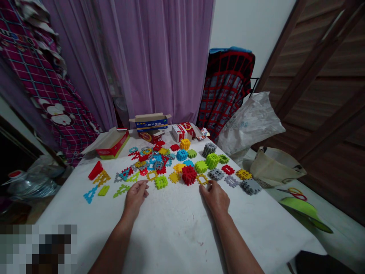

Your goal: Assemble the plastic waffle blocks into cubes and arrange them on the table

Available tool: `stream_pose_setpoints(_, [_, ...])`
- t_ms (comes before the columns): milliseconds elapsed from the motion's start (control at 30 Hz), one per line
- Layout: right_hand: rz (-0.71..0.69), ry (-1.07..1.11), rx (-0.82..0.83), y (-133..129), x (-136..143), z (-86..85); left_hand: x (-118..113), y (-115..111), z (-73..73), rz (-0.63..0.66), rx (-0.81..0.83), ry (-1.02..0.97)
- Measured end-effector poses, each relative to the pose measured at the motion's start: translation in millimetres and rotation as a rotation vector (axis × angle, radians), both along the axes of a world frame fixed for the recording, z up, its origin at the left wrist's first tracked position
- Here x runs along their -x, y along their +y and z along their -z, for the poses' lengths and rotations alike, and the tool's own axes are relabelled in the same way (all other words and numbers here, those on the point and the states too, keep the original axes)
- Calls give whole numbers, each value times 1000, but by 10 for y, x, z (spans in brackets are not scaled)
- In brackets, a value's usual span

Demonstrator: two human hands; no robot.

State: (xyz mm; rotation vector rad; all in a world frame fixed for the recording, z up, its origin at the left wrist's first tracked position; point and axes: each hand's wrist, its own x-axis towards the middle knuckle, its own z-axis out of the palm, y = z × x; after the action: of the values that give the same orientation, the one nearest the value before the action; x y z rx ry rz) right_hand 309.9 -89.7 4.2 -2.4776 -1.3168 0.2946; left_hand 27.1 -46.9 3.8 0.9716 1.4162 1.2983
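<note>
My left hand (137, 194) rests on the white table with its fingers loosely bent and slightly apart. Its fingertips are beside a yellow frame-shaped piece (152, 175) with an open middle, and no object shows in the hand. On the right, my right hand (216, 197) has thumb and forefinger at the near and right edges of another yellow frame-shaped piece (202, 179). Between the hands are a red stack of interlocking pieces (189, 175), a lime-green stack (161, 182) and a yellow piece (174, 177). The undersides of both hands are hidden.
Mixed plastic pieces (158, 161) lie in a loose heap mid-table. Grey stacks (250, 187) and lime-green stacks (212, 161) stand to the right. Behind are a blue box (151, 124) and an opened red-and-green box (114, 146). A plastic bag (248, 123) hangs beyond the right edge.
</note>
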Motion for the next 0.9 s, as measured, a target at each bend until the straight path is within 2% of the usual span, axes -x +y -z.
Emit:
stream_pose_setpoints(200, [51,52,-33,-31,-31,49,205,29,20,-131,-19,28])
stream_pose_setpoints(300, [57,72,-18,-41,-70,70,312,20,70,-142,-34,98])
stream_pose_setpoints(433, [52,87,-18,-52,-115,79,519,23,83,-162,-113,330])
stream_pose_setpoints(533, [44,83,-22,-58,-132,79,770,89,11,-230,-111,599])
stream_pose_setpoints(667, [30,92,-2,-56,-147,82,1150,267,-109,-257,-16,1084])
stream_pose_setpoints(733, [27,104,8,-53,-153,81,1303,358,-130,-261,85,1249])
stream_pose_setpoints(833, [24,116,23,-54,-156,72,1439,446,-106,-224,268,1330])
stream_pose_setpoints(900, [28,121,26,-58,-155,65,1460,464,-80,-201,319,1344])
